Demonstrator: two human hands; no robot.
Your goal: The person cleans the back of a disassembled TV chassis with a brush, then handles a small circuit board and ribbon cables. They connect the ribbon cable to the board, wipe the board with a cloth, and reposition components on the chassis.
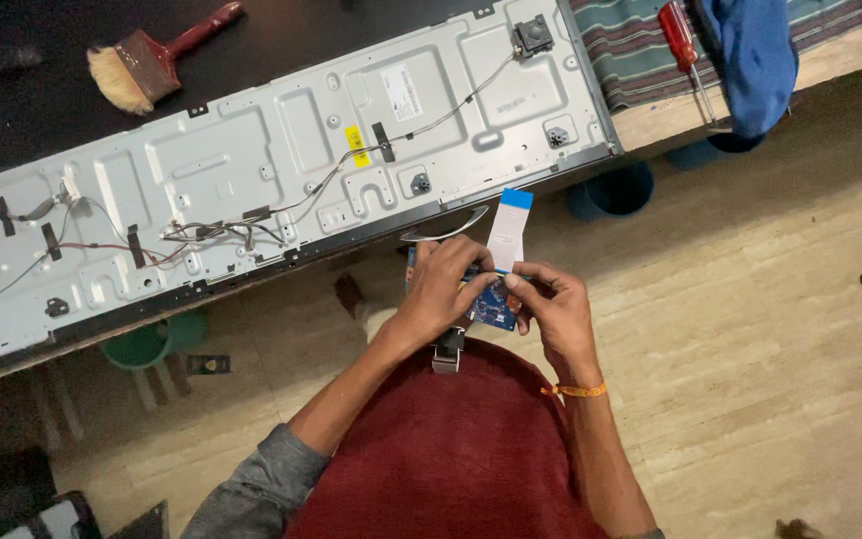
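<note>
Circuit board, small blue rectangular one (492, 302), sits between both hands just in front of the table edge, above the red-clad lap. Left hand (443, 284) is closed over its left side, covering most of it. Right hand (554, 307) pinches the right edge, thumb and fingers shut at the base of a white flat ribbon cable with blue tip (508, 228) that stands up from the board. Cable's far end hangs free, plugged into nothing visible, so by my read any connecting at that end is not yet done.

Behind, a large grey sheet-metal panel back (251, 170) lies across the table (650, 125), thin wires taped along it, no boards visibly mounted on it. Red-handled paintbrush (157, 62) lies top left, red-handled screwdriver (685, 45) on striped cloth top right.

Whether the cable is seated in the board's connector is hidden by fingers. Panel's left end is cut off.
</note>
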